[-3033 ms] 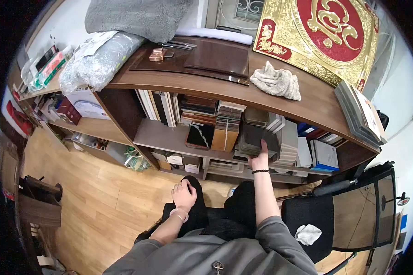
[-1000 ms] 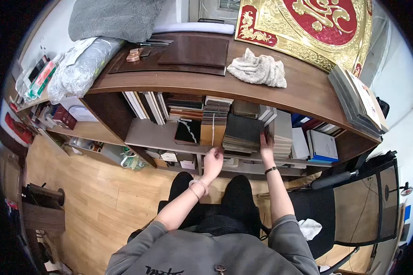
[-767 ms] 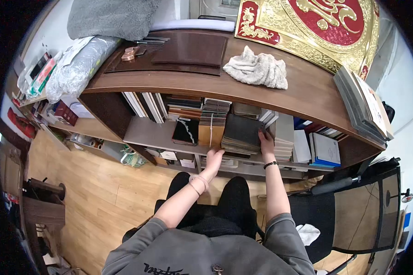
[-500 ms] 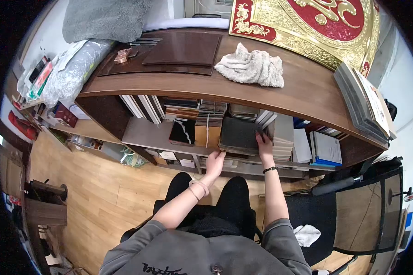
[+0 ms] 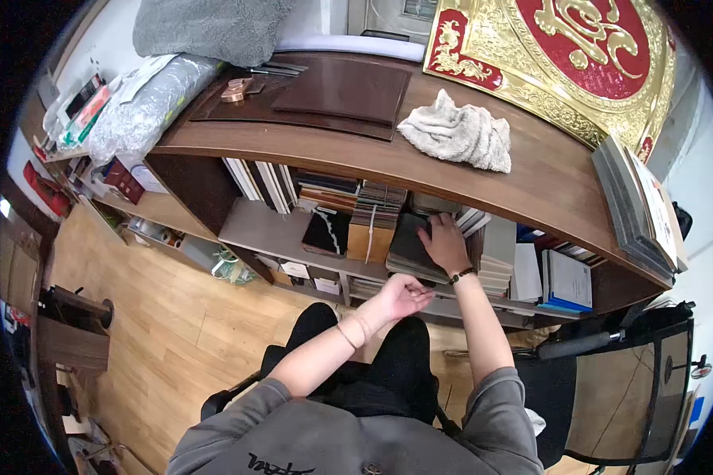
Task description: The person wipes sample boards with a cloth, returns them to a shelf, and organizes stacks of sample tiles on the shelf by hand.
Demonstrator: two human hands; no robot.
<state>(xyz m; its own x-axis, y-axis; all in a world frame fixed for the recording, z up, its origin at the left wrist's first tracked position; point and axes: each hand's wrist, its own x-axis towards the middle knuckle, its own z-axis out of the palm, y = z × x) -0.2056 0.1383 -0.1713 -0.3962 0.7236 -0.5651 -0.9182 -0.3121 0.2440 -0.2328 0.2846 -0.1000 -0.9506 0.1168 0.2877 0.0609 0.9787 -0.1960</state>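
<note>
In the head view, a stack of dark grey square slabs (image 5: 406, 239) sits on the upper shelf. My right hand (image 5: 445, 244), with a dark beaded bracelet at the wrist, lies over the top of the stack with its fingers stretched out. My left hand (image 5: 405, 296) is just in front of the stack's lower front edge, palm turned up and fingers loosely bent, with nothing visible in it. Left of the stack stands a strapped bundle of thin boards (image 5: 371, 229). Beside that lies a black square sample (image 5: 323, 233) with a white streak.
On the cabinet top (image 5: 325, 154) are a crumpled pale cloth (image 5: 461, 133), brown panels (image 5: 345, 91) and a gold and red ornate panel (image 5: 531, 67). Pale slabs (image 5: 497, 249) and booklets stand right of the stack. A black mesh chair (image 5: 610, 396) is at the right.
My right hand has moved from the stack's right edge onto its top. My left hand has come away from the front corner and turned palm up. The camera view has shifted slightly.
</note>
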